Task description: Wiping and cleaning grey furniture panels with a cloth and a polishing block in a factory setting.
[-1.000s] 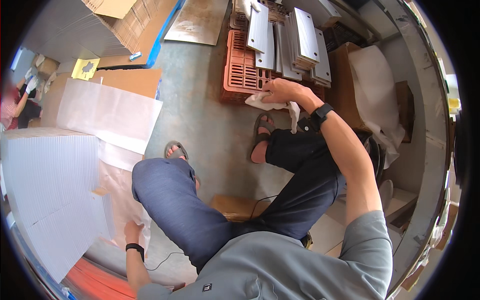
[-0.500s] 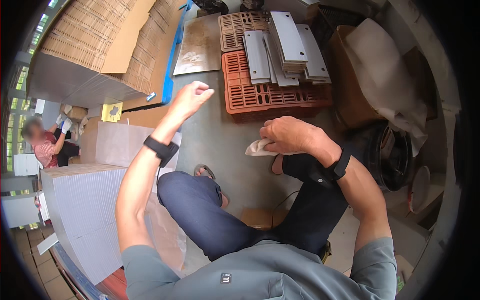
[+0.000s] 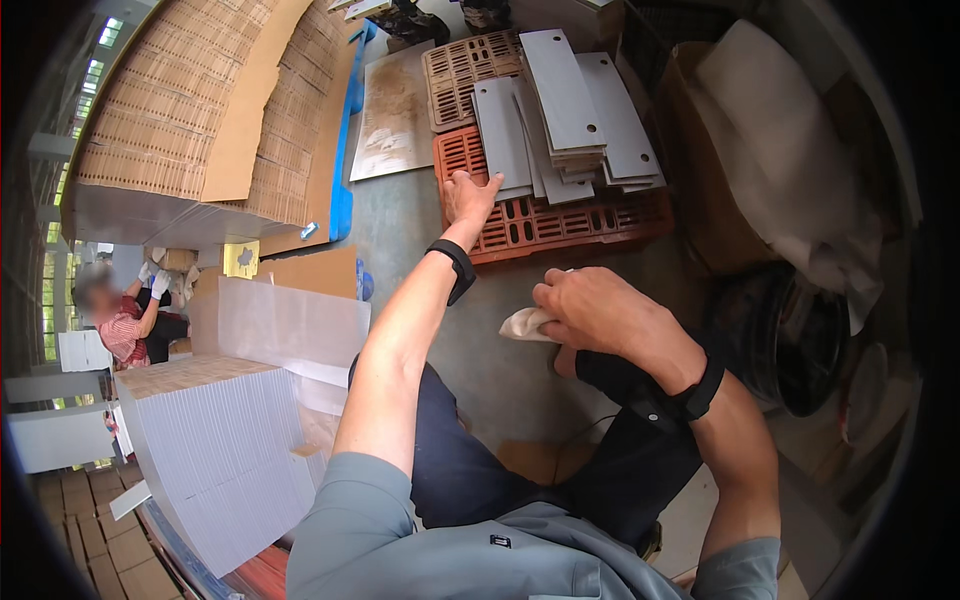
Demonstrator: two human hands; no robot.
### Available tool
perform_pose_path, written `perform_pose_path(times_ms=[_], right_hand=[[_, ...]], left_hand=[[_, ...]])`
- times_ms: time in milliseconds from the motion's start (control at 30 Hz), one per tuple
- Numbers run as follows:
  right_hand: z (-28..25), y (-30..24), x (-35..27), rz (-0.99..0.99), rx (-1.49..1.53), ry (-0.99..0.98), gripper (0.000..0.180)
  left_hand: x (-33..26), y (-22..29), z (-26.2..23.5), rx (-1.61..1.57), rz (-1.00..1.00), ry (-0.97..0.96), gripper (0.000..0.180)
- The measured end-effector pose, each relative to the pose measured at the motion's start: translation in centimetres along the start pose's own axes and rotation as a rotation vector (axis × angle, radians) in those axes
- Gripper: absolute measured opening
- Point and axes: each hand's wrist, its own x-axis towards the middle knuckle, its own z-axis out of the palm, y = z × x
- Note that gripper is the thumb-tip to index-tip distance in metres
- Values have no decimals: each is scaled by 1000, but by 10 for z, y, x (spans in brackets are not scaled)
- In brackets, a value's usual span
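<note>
Two hands out, only one loaded. R hand (image 3: 600,308) is clamped on a bunched white cloth (image 3: 526,325), pinched btwn thumb & fingers, off the orange crate (image 3: 585,242), on my side of its near edge & over by my R knee. L hand (image 3: 468,203) is stretched out over the crate's left edge, nr the near-left corner; thumb & fingers stand apart, nothing held that I can see. Can't tell if the thumb touches the grey-white panel (image 3: 501,130) just beside it.

That panel lies leftmost of the lot, its near end short of the crate's near edge; its far part runs onto the paler crate (image 3: 452,75) behind. Next to it, a stack of panels (image 3: 562,90) sits mid-crate, w/ another panel (image 3: 618,115) toward the right edge. Holes show nr the near ends of the latter two.

Step in hand, I'd judge: L hand getting set at the panel's near-left corner, cloth ready in R. Next move prob. calls for thumb & fingers on opp. faces of that panel, w/ R hand kept clear of the stack.
</note>
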Motion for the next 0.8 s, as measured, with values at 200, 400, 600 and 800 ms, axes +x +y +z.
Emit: perform_pose_path(times_ms=[200,400,600,800], right_hand=[[-5,1,-2,28,-3,-25,23],[-6,10,4,-23,28,194,25],[-27,-2,30,-21,198,614,23],[4,-11,59,-127,-49,782,31]], left_hand=[[15,-7,7,-175,44,-56,45],[18,-22,-28,-812,-158,-324,25],[-54,-7,-123,-910,-47,-394,29],[-205,19,-182,-928,126,-560,38]])
